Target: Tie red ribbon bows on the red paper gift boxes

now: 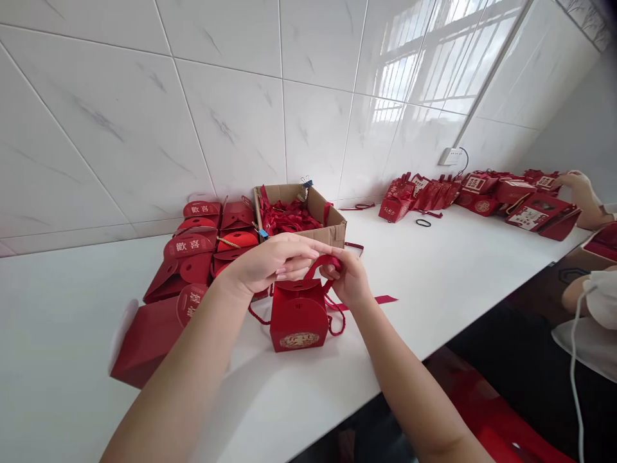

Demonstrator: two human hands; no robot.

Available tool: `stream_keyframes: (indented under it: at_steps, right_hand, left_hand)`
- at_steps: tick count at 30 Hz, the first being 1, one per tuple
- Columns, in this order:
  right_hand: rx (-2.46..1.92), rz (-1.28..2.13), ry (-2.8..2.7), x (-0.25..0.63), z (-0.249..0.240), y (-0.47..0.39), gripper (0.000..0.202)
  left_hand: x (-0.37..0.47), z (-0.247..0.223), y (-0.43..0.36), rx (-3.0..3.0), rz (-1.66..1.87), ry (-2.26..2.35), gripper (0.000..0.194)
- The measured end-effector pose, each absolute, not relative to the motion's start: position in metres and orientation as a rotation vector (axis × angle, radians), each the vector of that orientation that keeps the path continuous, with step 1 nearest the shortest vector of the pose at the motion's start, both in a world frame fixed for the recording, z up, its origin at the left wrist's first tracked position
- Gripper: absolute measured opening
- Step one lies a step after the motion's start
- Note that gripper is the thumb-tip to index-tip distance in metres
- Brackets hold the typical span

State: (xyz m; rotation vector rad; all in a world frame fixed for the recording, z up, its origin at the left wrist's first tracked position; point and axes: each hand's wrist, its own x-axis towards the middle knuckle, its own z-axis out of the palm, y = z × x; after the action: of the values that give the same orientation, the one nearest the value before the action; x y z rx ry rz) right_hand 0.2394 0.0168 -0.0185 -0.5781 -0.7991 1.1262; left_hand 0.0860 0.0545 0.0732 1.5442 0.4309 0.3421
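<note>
Red ribbon (315,265) pinched in right hand (351,278) above upright box (299,317); left hand (282,258) half-curled, its hold unclear; step judged: looping; next move likely calls for tightening evenly.

Ribbon (314,265) partly hidden by fingers (348,260), co-worker (582,198) cropped at right

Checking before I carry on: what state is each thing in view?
Right hand: closed on red ribbon
Red ribbon: looped
Left hand: bent, grip unclear
Small red box: upright
Twisted cord: slack
Cardboard box: open, holding ribbons
Black ring: lying flat
Boxes at left: clustered
</note>
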Motion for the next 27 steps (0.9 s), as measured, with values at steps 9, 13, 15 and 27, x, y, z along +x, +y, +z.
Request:
stream_keyframes:
  at_steps: [9,13,15,27]
  right_hand:
    - [-0.757,0.946,-1.046,0.235,-0.023,0.013,0.026]
    - [-0.689,1.004,-0.992,0.235,-0.026,0.013,0.024]
    - [-0.63,1.043,-0.958,0.237,-0.026,0.015,0.031]
    - [-1.055,0.538,-1.253,0.278,0.084,0.021,0.05]
  left_hand:
    - [0.077,0.078,0.058,1.656,0.354,0.528,0.03]
    - [0.079,0.079,0.057,1.693,0.352,0.506,0.032]
    - [0.079,0.08,0.056,1.734,0.347,0.505,0.035]
    - [0.063,0.079,0.033,2.522,-0.326,1.056,0.107]
